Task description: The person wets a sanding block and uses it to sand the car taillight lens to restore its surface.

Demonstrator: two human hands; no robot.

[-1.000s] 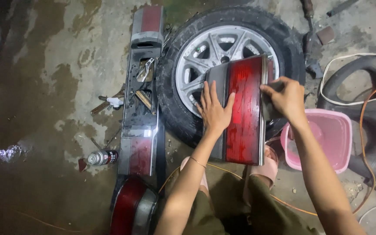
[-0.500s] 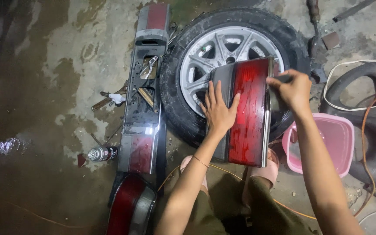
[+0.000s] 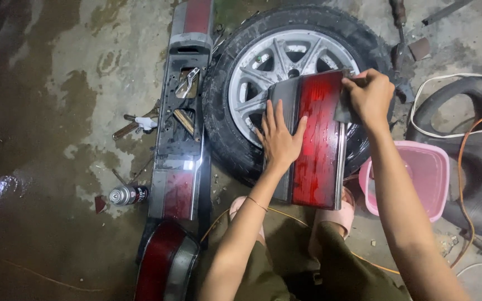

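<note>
Wheel: black rubber tyre on a silver spoked alloy rim (image 3: 285,67), flat on the wet concrete floor (image 3: 57,83).
Lamp: long red and grey plastic tail-light lens (image 3: 316,139), propped on the wheel.
Left hand (image 3: 279,139): my fingers spread flat on the lens, steadying it.
Right hand (image 3: 370,97): my fingers pinched on a small dark sanding pad (image 3: 343,114), pressed at the lens's upper right edge.

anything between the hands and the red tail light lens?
Nothing visible. The left hand lies flat on the red tail light lens, and the right hand presses a small dark pad against its upper right edge; only that pad sits between those fingers and the lens.
</note>
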